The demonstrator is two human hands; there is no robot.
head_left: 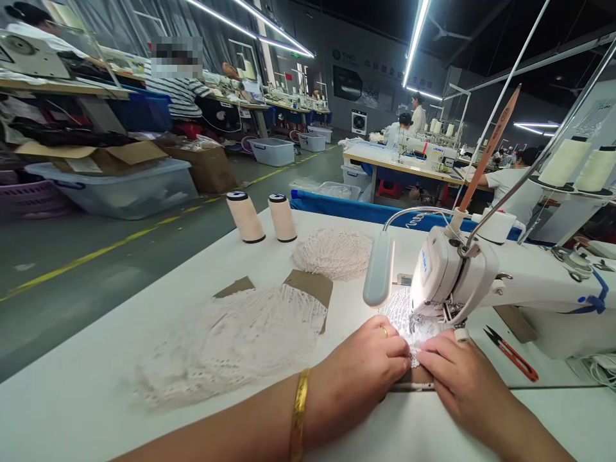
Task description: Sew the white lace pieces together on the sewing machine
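1. In the head view, we see our left hand [366, 369] resting knuckles-up on the white table [144, 308], fingers curled and pinching the near edge of a white lace piece [409, 321].
2. Our right hand [462, 378] lies just beside it, fingers pressed flat on the same lace, holding it down rather than closing round it.
3. The lace piece sits under the head of the white sewing machine [462, 269], lit by a small lamp [380, 269].
4. A larger lace pile [235, 340] lies left of our hands over brown cardboard [310, 285].
5. Two thread cones [262, 217] stand farther back; red-handled snips [513, 353] lie right of the machine.
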